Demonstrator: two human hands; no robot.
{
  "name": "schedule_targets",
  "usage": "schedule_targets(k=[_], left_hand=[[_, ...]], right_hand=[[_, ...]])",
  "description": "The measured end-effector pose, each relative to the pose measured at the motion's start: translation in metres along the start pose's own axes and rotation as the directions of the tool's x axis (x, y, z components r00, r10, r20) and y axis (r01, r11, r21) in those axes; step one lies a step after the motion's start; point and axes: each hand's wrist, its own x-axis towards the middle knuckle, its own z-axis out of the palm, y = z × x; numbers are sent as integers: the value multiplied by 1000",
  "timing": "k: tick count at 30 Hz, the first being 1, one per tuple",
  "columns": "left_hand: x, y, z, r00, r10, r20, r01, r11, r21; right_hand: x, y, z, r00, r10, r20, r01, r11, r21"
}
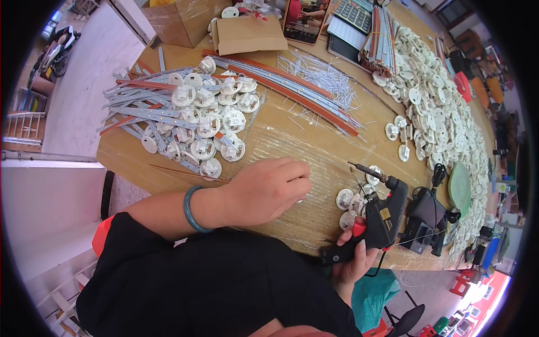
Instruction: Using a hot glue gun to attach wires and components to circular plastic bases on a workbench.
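Observation:
My right hand (355, 264) grips the handle of a black soldering gun (387, 216), a finger at its red trigger. The gun's thin metal tip points left, above the table. My left hand (266, 188) rests over the middle of the table, fingers curled together. A tiny pale bit shows at its fingertips; what they hold is hidden. Beside the gun lie several white round plastic caps (344, 199) with small fittings. Beyond my left hand is a heap of similar caps (209, 124) joined to silver and orange LED strips (143, 115).
Loose LED strips (297, 90) and thin white wire pieces (325, 76) lie at the back. A large heap of white caps (438, 112) fills the right side, with a green oval lid (459, 188) and a black power adapter (422, 216). Cardboard (250, 35), a phone (306, 19) and a calculator (353, 16) sit far back.

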Motion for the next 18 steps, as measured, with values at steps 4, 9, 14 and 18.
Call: schedule_targets(k=[4, 9, 14, 18], left_hand=[[-2, 1, -2, 1000, 7, -5, -7, 1000, 5], [-5, 2, 0, 998, 24, 51, -26, 999, 32], [-7, 1, -2, 995, 33, 93, -36, 999, 30], [-8, 1, -1, 995, 24, 101, -26, 999, 24]], right_hand=[[0, 2, -1, 1000, -24, 20, 23, 999, 35], [-1, 3, 1, 1000, -31, -5, 31, 998, 46], [0, 2, 3, 999, -37, 3, 37, 999, 32], [0, 1, 4, 999, -48, 8, 47, 998, 31]])
